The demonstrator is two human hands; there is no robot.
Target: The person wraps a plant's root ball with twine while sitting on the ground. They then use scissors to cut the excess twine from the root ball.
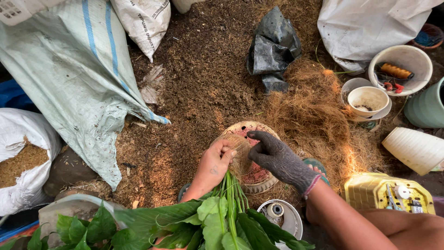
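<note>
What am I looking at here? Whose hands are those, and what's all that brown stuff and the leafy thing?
This picture comes from a camera worn on a person's head, looking down, so the hands are that person's own. The left hand is bare. The right hand wears a dark knitted glove. Together they hold a plant with big green leaves; both hands are wrapped around a clump of brown fibre at its base. Below them sits a round pot. The ground is covered with brown crumbly soil mix, and the stringy pile of fibre lies on the right. Around it are big sacks, a black plastic bag, and pale pots.
</note>
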